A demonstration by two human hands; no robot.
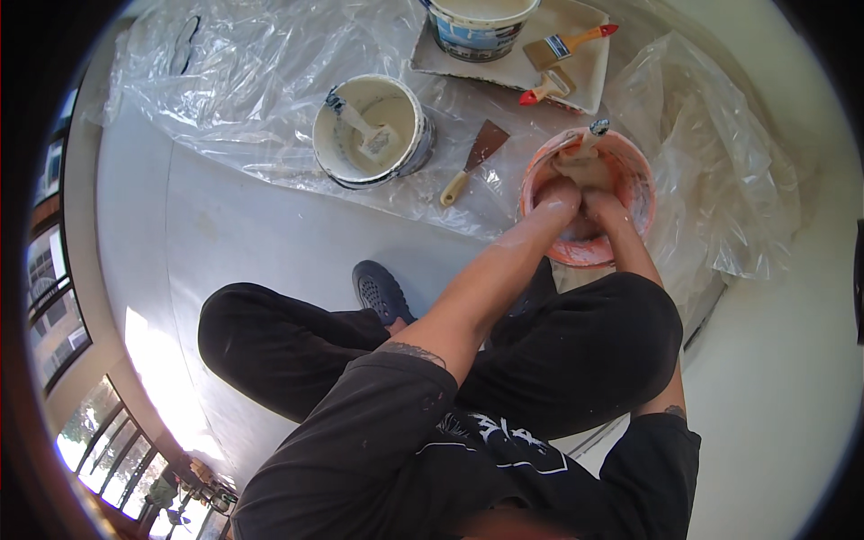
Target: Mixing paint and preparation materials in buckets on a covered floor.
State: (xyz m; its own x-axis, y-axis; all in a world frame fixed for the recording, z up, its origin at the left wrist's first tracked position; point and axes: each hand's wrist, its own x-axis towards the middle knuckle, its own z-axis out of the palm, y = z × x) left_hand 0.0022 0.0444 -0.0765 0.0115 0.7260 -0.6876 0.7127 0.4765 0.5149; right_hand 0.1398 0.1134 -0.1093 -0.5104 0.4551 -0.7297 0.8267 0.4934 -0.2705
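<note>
Together, hands [559,193] sit inside orange bucket [636,184].

Looks down on a smooth, pale grey floor [252,225], crossed at the left by a thin seam [170,216] and covered toward the top by crinkled, clear plastic sheeting [234,81]. Meets a plain cream wall [783,378] at the right. Has dark-framed windows [61,310] along the left, with bright daylight behind. Catches a glaring patch of sunlight [148,360] near them. Includes small clutter [189,486] at lower left, too indistinct to identify.
</note>
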